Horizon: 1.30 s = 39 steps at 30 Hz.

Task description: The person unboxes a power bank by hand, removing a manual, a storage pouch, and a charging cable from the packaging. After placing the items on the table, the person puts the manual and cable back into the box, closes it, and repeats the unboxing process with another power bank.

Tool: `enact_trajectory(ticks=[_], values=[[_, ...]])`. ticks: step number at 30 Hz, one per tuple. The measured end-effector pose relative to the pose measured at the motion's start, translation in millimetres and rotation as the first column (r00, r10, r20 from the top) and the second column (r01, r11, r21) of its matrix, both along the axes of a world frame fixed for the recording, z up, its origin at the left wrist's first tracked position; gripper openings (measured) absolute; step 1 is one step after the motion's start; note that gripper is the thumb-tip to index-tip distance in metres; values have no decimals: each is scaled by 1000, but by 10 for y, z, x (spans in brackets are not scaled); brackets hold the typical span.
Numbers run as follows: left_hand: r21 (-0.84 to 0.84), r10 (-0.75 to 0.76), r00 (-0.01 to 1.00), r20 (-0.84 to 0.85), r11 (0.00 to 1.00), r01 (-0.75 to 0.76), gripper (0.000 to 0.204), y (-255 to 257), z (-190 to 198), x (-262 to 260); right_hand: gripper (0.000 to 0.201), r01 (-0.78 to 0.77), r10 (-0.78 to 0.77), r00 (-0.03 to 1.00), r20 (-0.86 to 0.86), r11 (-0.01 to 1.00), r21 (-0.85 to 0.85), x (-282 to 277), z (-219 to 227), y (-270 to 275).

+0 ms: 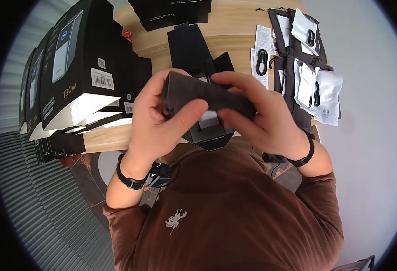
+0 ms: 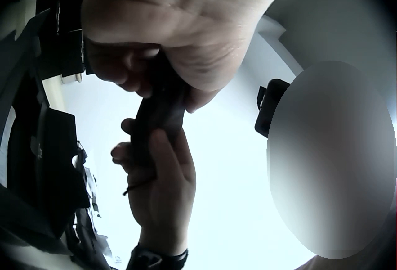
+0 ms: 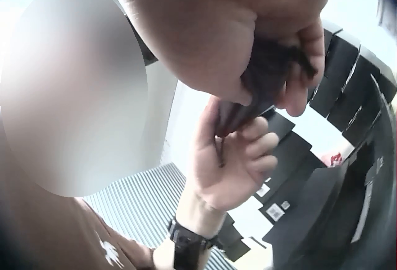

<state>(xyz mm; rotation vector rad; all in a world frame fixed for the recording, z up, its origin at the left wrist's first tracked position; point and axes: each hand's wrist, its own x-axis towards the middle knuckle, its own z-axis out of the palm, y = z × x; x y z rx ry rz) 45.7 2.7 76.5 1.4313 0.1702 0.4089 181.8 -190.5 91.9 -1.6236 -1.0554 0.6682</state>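
Both hands hold a dark grey cloth pouch [image 1: 198, 92] in front of the chest, above an open black box [image 1: 210, 141]. A block-like shape fills the pouch's left end; its contents are hidden. My left hand [image 1: 151, 128] grips that end, thumb across the near face. The right hand [image 1: 270, 117] pinches the narrower end between thumb and fingers. In the right wrist view a dark cord [image 3: 303, 64] shows by the right fingers. Below the hands, a pale item [image 1: 208, 119] shows inside the open box, partly covered by the pouch.
Tall black boxes [image 1: 79, 58] marked 130w stand at the left. Another black box [image 1: 171, 13] is at the back. On the right lie several dark pouches [image 1: 289, 67] with white packets [image 1: 329, 97], plus a coiled black cable [image 1: 261, 62] on paper leaflets [image 1: 265, 38].
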Motion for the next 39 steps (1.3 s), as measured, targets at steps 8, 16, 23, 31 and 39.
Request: enact_trajectory(ticks=[8,16,23,31,39], values=[[9,64,977,-202,998,-64,29,103,-93,101,63,110,-181,935,305,966,236,-13,-284,-168],[672,228,836,-499,711,207,44,155,-230,345,44,318,-383,910,156,889,329,160,-676,-392],[822,285,807,-517,427,377,38,-4,-394,519,35,332,-383,905,183,908,256,125,-849,-420],[900,203,937,-285,392,189,43,116,-523,451,26,308,-344,908,238,935,174,149,-901,-431],[962,162,952,-261,122,243,31,100,-577,338,26,249,-271,943,191,960,131,51,-958,-382]])
